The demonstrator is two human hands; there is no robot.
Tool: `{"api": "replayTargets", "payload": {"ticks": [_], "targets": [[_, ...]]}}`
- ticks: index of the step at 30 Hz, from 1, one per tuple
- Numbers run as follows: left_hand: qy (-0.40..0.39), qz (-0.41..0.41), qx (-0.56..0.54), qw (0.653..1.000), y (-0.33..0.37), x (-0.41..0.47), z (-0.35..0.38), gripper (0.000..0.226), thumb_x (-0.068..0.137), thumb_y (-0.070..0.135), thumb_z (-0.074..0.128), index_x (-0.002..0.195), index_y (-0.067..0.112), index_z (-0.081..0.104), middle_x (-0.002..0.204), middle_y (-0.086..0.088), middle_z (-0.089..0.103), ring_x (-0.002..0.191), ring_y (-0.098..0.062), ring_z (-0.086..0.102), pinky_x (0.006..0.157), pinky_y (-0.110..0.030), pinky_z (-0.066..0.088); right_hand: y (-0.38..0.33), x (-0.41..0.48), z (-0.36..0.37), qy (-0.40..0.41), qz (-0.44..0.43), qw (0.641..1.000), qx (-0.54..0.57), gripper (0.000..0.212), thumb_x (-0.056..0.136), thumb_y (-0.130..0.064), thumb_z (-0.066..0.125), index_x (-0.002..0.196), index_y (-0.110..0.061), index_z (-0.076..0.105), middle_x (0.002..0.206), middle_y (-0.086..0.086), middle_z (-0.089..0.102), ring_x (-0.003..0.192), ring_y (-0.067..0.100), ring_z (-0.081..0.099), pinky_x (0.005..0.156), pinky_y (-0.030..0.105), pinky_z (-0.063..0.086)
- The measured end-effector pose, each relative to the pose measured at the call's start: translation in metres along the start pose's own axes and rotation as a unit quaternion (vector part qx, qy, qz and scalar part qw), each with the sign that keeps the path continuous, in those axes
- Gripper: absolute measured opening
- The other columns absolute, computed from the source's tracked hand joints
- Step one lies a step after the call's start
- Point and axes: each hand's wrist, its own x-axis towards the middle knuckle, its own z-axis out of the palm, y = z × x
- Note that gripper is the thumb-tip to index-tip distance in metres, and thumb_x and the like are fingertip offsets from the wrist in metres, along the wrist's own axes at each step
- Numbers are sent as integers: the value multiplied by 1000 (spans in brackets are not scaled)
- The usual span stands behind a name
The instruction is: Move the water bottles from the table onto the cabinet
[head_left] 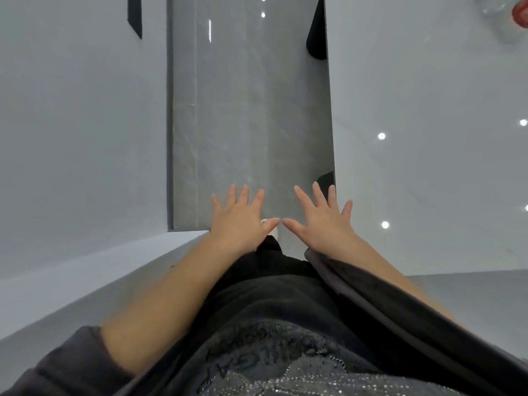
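I see left hand [241, 217] and right hand [321, 217] mid-frame, both grips released, fingers splayed flat, holding nothing, over glossy grey floor [248, 110]. Blurred clear bottle [497, 10] upper right.

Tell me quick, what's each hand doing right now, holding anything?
Left hand: open, fingers spread, holding nothing.
Right hand: open, fingers spread, holding nothing.

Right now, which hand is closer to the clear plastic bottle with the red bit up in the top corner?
Right. The right hand is spread open, well below the clear plastic bottle on the white surface's side. The left hand is spread open further away, across the grey floor strip.
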Motion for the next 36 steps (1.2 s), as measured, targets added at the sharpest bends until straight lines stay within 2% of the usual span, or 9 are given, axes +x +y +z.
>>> {"api": "replayTargets", "payload": {"ticks": [8, 17, 23, 30, 36], "targets": [[-22, 82, 63, 994, -29, 91, -83, 75, 94, 66, 25, 154, 26, 5, 163, -6, 0, 148, -30, -7, 116, -59, 1, -14, 66, -69, 12, 67, 996, 60, 77, 94, -66, 34, 155, -35, -3, 164, 7, -11, 149, 36, -16, 114, 64, -5], [-19, 203, 141, 969, -47, 173, -208, 75, 94, 64, 24, 155, 25, 5, 162, -9, -3, 148, -30, -8, 116, -59, 1, -41, 127, -155, 36, 174, 970, 168, 76, 95, -64, 33, 155, -36, -5, 164, 5, -13, 148, 35, -18, 115, 64, -5], [-11, 268, 196, 943, -13, 225, -264, 74, 95, 64, 25, 154, 25, 6, 162, -7, -4, 148, -30, -9, 116, -59, 0, -23, 154, -190, 61, 224, 946, 226, 77, 94, -66, 32, 155, -36, -6, 164, 4, -14, 149, 34, -17, 115, 65, -4], [33, 326, 250, 911, 52, 299, -339, 73, 95, 63, 27, 154, 23, 9, 162, -8, 0, 148, -31, -7, 116, -60, 1, 28, 208, -247, 102, 270, 910, 297, 76, 94, -64, 35, 154, -38, -4, 164, 2, -14, 149, 34, -17, 114, 63, -5], [19, 348, 288, 892, 95, 353, -395, 73, 96, 61, 25, 154, 22, 5, 162, -8, -5, 148, -31, -10, 116, -59, 0, 66, 249, -310, 107, 288, 896, 322, 77, 94, -65, 33, 154, -37, -6, 164, 3, -15, 149, 34, -18, 115, 62, -7]]}}
